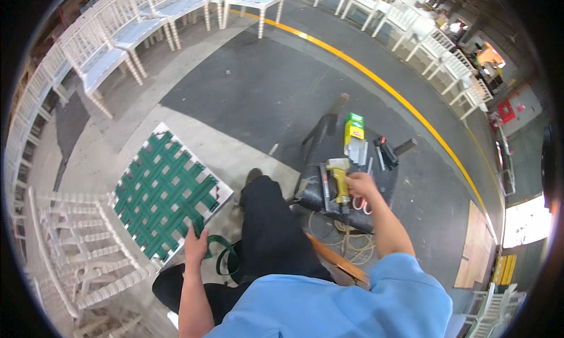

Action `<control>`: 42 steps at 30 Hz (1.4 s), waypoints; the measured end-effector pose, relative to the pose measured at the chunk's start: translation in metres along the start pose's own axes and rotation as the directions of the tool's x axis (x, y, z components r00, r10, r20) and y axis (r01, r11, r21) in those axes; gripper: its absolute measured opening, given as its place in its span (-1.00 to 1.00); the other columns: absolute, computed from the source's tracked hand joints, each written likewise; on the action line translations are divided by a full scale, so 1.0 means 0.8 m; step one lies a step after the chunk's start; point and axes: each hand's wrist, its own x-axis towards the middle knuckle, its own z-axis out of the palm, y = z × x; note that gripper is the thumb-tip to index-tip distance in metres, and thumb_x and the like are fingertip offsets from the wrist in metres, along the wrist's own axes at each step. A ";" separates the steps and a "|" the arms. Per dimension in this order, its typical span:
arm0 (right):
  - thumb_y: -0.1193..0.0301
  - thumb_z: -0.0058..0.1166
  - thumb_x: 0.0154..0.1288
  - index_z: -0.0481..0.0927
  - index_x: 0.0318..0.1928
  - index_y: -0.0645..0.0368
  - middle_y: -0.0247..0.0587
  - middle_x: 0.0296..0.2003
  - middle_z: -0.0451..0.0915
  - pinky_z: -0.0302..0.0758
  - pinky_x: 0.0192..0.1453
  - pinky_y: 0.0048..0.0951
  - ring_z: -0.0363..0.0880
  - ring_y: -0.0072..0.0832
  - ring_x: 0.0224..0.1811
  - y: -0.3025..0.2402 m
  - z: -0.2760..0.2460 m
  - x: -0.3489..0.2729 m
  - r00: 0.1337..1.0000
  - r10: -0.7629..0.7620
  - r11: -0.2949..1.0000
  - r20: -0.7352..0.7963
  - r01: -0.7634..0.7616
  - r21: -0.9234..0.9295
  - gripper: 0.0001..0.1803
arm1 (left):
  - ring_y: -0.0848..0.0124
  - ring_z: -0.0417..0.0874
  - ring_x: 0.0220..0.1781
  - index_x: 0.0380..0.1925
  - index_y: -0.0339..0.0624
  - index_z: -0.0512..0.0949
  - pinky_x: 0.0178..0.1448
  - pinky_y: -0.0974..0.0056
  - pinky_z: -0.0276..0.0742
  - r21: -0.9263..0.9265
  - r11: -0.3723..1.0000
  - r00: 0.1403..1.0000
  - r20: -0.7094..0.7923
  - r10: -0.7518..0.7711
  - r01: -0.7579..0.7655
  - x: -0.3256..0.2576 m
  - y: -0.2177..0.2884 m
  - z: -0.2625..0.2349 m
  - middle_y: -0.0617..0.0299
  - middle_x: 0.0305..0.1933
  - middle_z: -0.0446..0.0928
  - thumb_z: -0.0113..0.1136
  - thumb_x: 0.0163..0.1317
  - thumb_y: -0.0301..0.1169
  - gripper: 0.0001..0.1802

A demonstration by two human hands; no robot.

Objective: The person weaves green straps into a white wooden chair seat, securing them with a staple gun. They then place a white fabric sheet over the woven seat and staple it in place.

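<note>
My left hand (195,244) pinches the loose end of a green webbing strap (220,241) at the near corner of a white chair (126,267). Green straps are woven across that chair's seat frame (220,191), forming a lattice (161,185) with gaps. On a black stool (311,188) to the right, my right hand (361,185) closes on a yellow air staple gun (339,182). Its hose (358,250) hangs down in loops below the stool. Red-handled scissors (362,204) lie just under my right hand.
Also on the stool are a green and yellow box (355,126), silver staple strips (356,151) and a black tool (386,153). White chairs stand in rows at the far left (100,62) and far right (399,21). A yellow line (376,68) crosses the floor.
</note>
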 end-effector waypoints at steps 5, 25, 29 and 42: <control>-0.02 0.43 0.14 0.45 0.48 0.07 0.21 0.18 0.71 0.59 0.35 -0.01 0.68 0.11 0.27 0.057 -0.025 -0.043 0.948 -0.144 0.856 -0.284 -0.024 -0.516 -0.07 | -0.23 0.63 0.34 0.33 -0.28 0.56 0.40 -0.11 0.51 0.111 0.988 0.994 0.002 -0.106 0.105 0.007 0.000 -0.010 -0.32 0.25 0.64 0.26 0.42 0.06 -0.29; 0.38 0.48 0.32 0.53 0.33 0.18 -0.27 -0.11 0.63 0.54 -0.06 -0.49 0.58 -0.56 -0.16 -0.010 0.035 -0.137 0.854 -0.510 0.817 -0.101 0.518 0.255 -0.38 | 0.39 0.76 -0.27 0.04 -0.28 0.62 -0.30 0.24 0.69 -0.777 0.449 0.897 0.370 -0.243 0.442 0.018 -0.007 -0.091 0.13 -0.17 0.79 0.18 0.60 -0.20 -0.67; 0.18 0.67 0.01 0.61 0.18 0.13 -0.03 0.00 0.71 0.62 0.17 -0.16 0.74 -0.08 0.02 -0.160 0.143 -0.167 0.327 -0.921 0.305 0.214 0.944 -0.128 -0.26 | 0.39 0.77 -0.20 0.04 -0.32 0.65 -0.19 0.21 0.74 -0.838 0.374 0.916 0.339 -0.213 0.397 0.029 0.005 -0.100 0.08 -0.16 0.78 0.14 0.62 -0.25 -0.68; -0.06 0.38 0.25 0.66 0.17 -0.13 -0.10 -0.05 0.64 0.43 0.16 -0.05 0.66 -0.13 0.11 -0.288 0.387 -0.137 -0.145 -0.527 -0.467 0.837 0.873 -0.143 -0.45 | 0.34 0.79 -0.13 0.04 -0.40 0.65 -0.10 0.26 0.75 -0.862 0.392 0.947 0.288 -0.139 0.320 0.003 0.018 -0.102 0.01 -0.08 0.79 0.13 0.60 -0.33 -0.69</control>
